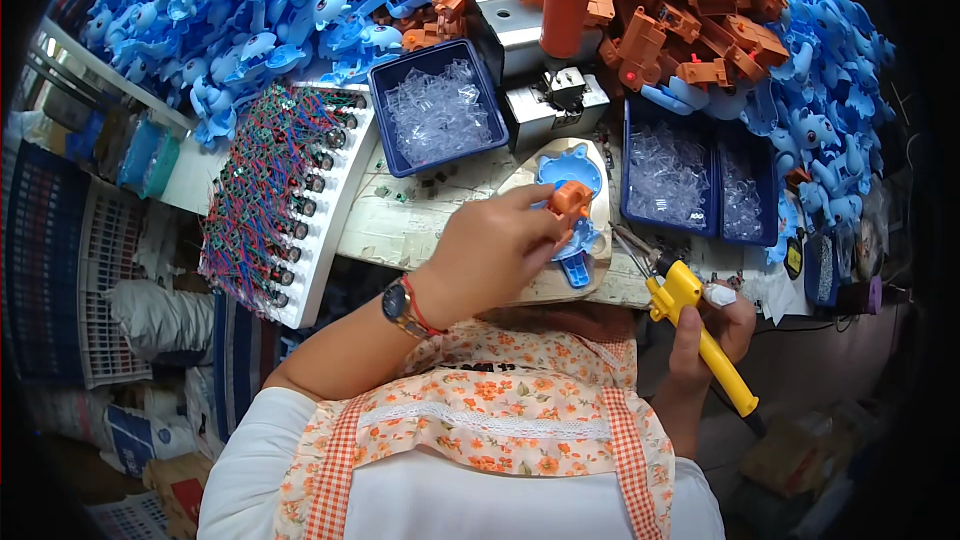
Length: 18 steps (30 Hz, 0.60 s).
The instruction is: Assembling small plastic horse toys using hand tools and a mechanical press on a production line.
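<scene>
My left hand (490, 252) reaches over the bench with its fingers closed on a small orange plastic housing (570, 200). It holds the housing over a blue plastic toy shell (568, 170), which lies in a pale shaped holder (600, 172). Whether housing and shell touch, I cannot tell. A blue handle-like end (575, 270) of the shell points toward me. My right hand (715, 330) grips a yellow soldering gun (685, 290), whose thin metal tip points toward the holder. One right finger has a white wrap.
Left stands a white rack (335, 230) of wired parts. Blue trays (378, 105) (712, 205) hold clear plastic pieces. A metal press with an orange column (572, 0) rises behind the holder. Piles of blue shells (250, 0) and orange housings (690, 10) cover the back.
</scene>
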Available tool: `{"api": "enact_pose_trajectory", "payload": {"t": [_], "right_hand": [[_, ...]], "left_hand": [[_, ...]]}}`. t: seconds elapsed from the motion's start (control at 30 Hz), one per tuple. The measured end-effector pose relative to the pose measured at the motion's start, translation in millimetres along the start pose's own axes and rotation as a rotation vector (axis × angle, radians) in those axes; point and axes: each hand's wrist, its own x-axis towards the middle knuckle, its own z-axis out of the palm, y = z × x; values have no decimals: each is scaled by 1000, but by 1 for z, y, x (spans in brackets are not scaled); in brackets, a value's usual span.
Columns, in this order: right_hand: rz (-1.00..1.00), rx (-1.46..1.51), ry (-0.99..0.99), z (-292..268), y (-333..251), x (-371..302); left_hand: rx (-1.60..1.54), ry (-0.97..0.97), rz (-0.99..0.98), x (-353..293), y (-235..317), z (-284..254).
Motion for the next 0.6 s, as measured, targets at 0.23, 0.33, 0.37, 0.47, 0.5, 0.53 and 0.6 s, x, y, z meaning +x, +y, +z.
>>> {"api": "enact_pose_trajectory", "payload": {"t": [0.23, 0.33, 0.37, 0.47, 0.5, 0.53, 0.6], "right_hand": [[17, -65, 37, -5, 3, 0], [-3, -105, 80, 0, 1, 3], [3, -67, 36, 1, 0, 3], [-4, -59, -16, 3, -1, 3], [-18, -87, -22, 4, 0, 2], [-17, -90, -21, 4, 0, 2], [-28, -71, -44, 5, 0, 1]], "left_hand": [[-237, -52, -108, -2, -24, -19], [-473, -39, -273, -6, -19, -26], [-473, -40, -274, -8, -19, -26], [-523, 107, -174, -12, -19, -26], [-470, 90, -102, -13, -20, -29], [-417, 73, -30, -15, -21, -31], [-371, 41, 9, -18, -24, -35]]}}
